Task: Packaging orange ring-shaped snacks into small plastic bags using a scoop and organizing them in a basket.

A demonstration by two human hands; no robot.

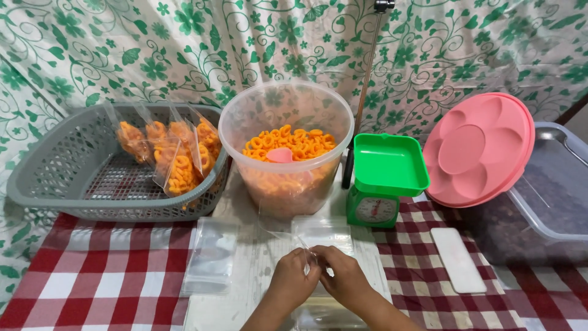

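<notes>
Both hands (318, 279) pinch clear bag (306, 254) nr snack tub (286, 147).

Clear snack packets (174, 153), orange rings inside, upright in grey basket (49, 178); empty clear bags (211, 256) stacked on table.

A table (92, 282) covered in red-and-white checked cloth is seen. On it are set a grey basket (55, 178), a clear tub (288, 184), a green scale (383, 184), a flat white slab (457, 259) and clear bags (211, 257).

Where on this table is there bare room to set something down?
Bare checkered cloth lies below the grey basket, left of the empty bags. A smaller patch lies between the green scale and white slab. Centre is crowded: both hands, snack tub.
</notes>
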